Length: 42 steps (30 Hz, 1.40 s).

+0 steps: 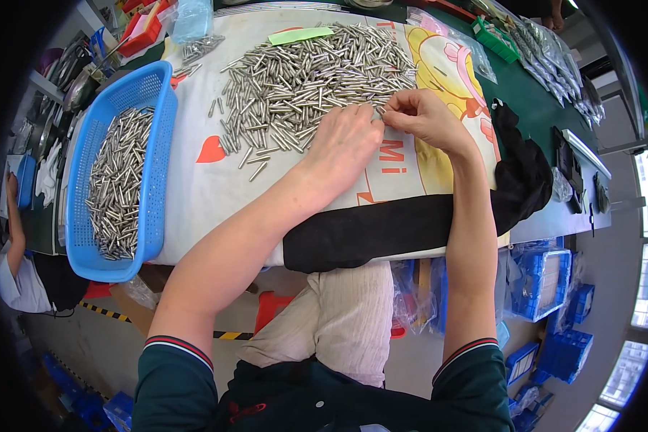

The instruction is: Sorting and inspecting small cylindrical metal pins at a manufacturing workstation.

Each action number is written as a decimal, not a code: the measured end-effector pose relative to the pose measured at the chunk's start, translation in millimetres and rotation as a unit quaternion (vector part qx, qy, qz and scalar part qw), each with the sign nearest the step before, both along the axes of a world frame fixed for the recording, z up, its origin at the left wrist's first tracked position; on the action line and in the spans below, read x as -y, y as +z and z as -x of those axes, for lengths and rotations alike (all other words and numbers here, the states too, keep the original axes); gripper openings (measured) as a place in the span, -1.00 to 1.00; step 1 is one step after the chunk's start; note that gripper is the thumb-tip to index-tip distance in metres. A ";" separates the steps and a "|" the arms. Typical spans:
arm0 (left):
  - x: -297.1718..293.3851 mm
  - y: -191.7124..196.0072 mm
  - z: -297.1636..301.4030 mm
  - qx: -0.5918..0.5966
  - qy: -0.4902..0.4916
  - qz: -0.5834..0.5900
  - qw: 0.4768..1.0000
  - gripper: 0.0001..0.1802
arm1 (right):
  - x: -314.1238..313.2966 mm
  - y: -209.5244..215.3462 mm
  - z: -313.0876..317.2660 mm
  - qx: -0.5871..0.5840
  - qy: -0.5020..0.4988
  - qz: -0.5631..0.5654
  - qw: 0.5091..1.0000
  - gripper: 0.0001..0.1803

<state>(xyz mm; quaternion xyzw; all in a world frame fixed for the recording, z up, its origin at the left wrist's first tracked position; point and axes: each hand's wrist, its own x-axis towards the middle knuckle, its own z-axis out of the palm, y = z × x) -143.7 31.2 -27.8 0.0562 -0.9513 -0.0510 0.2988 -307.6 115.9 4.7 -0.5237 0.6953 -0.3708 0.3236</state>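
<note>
Here your left hand [345, 140] and right hand [426, 115] meet at the near edge of the heap of small metal pins [313, 75], fingertips pinched together on what looks like a single pin [379, 111] held between them; it is too small to tell which hand bears the grip. The heap lies spread thin over a white printed cloth [209, 180], so that single pieces can be drawn toward you. At the left, just beside the cloth, a blue perforated basket [158, 144] holds more pins of the same kind, within easy reach of your left arm. A black fabric roll [381, 230] lies along the near table edge under your forearms, apparently as padding. A green strip [299, 34] rests at the heap's far side.
</note>
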 end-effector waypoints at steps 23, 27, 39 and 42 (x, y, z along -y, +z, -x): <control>18.7 1.3 5.5 -0.055 0.042 -0.053 0.996 -0.95 | -9.0 13.4 -2.4 -0.088 -0.011 -0.107 0.990 -0.88; 17.5 -6.1 11.4 -0.064 0.017 -0.033 0.997 -0.94 | -2.6 -5.7 5.9 -0.145 -0.035 -0.032 0.988 -0.78; 13.1 -3.6 5.8 -0.013 0.017 -0.035 0.999 -0.96 | 5.6 -8.7 -19.2 -0.304 -0.149 0.050 0.940 -0.80; 18.0 -1.6 2.8 -0.009 0.038 -0.054 0.998 -0.95 | 7.5 -10.8 -20.0 -0.305 -0.158 0.048 0.938 -0.80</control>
